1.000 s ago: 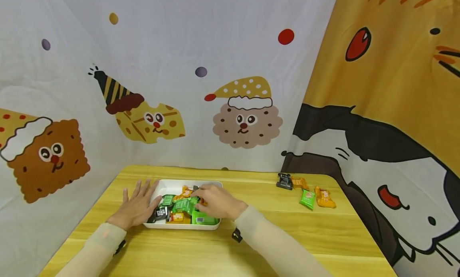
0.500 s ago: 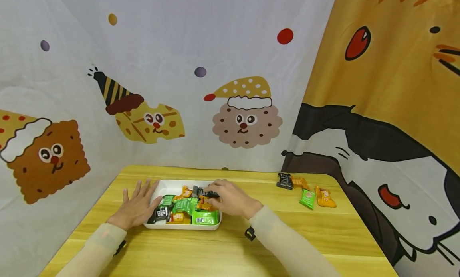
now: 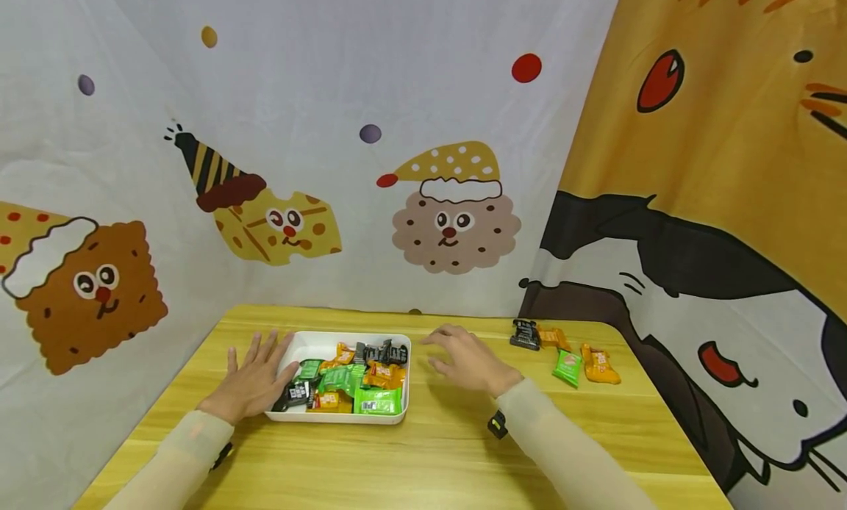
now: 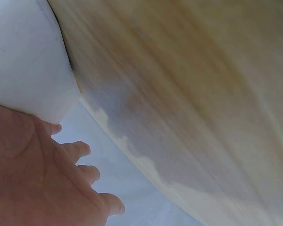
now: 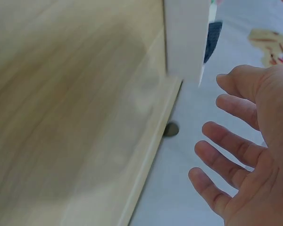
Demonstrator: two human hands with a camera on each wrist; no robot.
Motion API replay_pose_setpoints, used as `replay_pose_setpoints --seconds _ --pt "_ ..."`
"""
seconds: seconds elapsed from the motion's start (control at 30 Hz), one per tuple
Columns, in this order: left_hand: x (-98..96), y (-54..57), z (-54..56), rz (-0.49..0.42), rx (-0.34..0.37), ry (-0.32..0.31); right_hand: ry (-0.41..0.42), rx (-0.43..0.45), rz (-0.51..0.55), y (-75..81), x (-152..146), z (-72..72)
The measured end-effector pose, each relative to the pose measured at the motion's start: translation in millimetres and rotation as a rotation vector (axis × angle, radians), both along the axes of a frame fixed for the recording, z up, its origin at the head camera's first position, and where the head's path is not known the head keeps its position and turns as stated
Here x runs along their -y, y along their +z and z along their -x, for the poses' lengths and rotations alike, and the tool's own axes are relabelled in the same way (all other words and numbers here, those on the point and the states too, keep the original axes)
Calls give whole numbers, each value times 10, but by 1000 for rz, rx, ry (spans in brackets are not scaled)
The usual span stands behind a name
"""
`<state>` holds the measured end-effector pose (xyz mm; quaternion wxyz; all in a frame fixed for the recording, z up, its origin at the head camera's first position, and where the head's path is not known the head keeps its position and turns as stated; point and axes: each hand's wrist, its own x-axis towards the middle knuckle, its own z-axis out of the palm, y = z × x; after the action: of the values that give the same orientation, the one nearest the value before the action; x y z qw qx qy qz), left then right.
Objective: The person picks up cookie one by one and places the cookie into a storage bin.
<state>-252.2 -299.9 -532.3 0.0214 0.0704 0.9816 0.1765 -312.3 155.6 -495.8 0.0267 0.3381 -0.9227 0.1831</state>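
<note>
A white tray (image 3: pixel 334 418) holds several wrapped snack packets in green, orange and black. My left hand (image 3: pixel 250 381) rests at the tray's left side, fingers spread and thumb over the rim; in the left wrist view that hand (image 4: pixel 42 174) lies against the white tray wall (image 4: pixel 33 56). To the right of the tray my right hand (image 3: pixel 473 359) hovers with nothing in it. Its fingers are apart and relaxed in the right wrist view (image 5: pixel 240 146). Inside the tray, black packets (image 3: pixel 384 353) lie at the back right, above an orange packet (image 3: pixel 384 375) and a bright green packet (image 3: pixel 378 402).
At the table's back right lie a black packet (image 3: pixel 526 334), an orange packet (image 3: pixel 552 337), a green packet (image 3: pixel 567 367) and another orange packet (image 3: pixel 600 364). A printed cloth (image 3: pixel 298 91) hangs behind the wooden table (image 3: pixel 370 466).
My right hand has left the tray and moved right, after letting go of a black packet at the tray's back right. My left hand stays in place.
</note>
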Motion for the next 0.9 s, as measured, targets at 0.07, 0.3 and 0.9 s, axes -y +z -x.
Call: replay_pose_setpoints --seconds 0.07,0.3,0.9 --pt "-2 -1 0 -5 1 0 -17 -1 -1 -19 -103 29" --pt "2 -12 1 -3 8 -3 -78 -1 12 -100 -503 136" --pt "1 10 -19 5 6 1 -270 23 -8 -160 -1441 383"
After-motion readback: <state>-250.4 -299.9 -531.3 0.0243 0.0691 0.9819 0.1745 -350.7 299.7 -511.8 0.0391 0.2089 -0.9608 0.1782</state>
